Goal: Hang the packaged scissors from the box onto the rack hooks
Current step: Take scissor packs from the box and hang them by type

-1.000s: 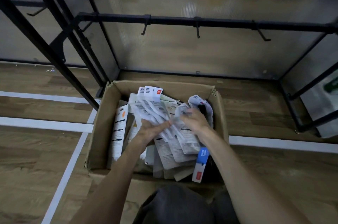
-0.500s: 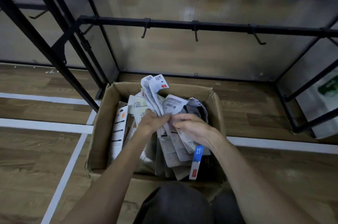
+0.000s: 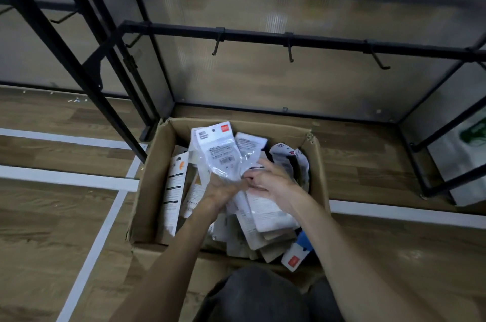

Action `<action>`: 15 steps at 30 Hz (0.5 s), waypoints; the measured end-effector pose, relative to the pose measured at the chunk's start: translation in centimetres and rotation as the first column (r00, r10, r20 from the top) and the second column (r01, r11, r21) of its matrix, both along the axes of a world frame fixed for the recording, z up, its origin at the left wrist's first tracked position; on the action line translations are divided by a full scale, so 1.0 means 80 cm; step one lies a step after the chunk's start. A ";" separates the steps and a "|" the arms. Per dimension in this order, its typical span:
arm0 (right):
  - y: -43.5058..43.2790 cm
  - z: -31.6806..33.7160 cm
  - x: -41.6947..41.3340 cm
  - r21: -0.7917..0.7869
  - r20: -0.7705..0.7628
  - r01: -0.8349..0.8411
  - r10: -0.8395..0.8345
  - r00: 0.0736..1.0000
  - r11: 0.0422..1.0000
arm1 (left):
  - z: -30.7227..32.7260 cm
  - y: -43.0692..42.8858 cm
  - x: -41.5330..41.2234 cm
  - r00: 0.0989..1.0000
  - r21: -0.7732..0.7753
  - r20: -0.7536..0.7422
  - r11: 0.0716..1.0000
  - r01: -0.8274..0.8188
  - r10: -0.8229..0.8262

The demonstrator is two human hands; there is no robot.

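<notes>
Packs (image 3: 218,153) fan upward from both hands, over the box (image 3: 155,177). The left hand (image 3: 223,190) grips their lower ends and the right hand (image 3: 273,182) pinches them alongside. Loose packs (image 3: 265,219) lie beneath and hooks (image 3: 289,50) hang beyond. A second ago the hands were lower.

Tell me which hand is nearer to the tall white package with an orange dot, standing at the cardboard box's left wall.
Left. The left hand is just right of the tall white package with an orange dot; the right hand lies farther right, past it.
</notes>
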State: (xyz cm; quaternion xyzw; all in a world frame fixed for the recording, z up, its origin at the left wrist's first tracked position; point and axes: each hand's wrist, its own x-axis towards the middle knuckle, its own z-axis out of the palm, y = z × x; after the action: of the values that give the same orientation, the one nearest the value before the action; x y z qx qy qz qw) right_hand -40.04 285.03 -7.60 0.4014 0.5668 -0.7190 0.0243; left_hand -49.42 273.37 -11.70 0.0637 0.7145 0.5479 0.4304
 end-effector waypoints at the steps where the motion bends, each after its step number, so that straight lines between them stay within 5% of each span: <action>1: 0.003 0.003 0.003 -0.036 -0.009 -0.048 0.047 0.999 0.998 | 0.001 0.002 -0.001 1.000 -0.035 -0.023 0.999 -0.008 0.007; 3: 0.012 0.005 0.007 0.013 0.044 -0.062 0.061 0.997 0.998 | 0.002 -0.001 -0.005 0.999 -0.052 -0.051 0.999 -0.012 0.009; 7: 0.030 -0.006 0.011 0.445 0.250 -0.069 -0.050 0.967 0.893 | 0.003 -0.009 -0.012 0.980 -0.048 -0.198 0.999 0.010 -0.019; 15: 0.012 -0.001 -0.012 0.479 0.223 -0.075 -0.038 0.974 0.875 | 0.012 -0.011 -0.028 0.983 0.021 -0.179 0.999 0.041 -0.036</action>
State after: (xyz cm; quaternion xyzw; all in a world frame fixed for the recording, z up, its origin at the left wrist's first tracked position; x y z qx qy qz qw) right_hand -41.04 285.95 -7.68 0.4682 0.7259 -0.5038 -0.0059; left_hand -51.66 272.50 -10.72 0.1316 0.7419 0.5404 0.3744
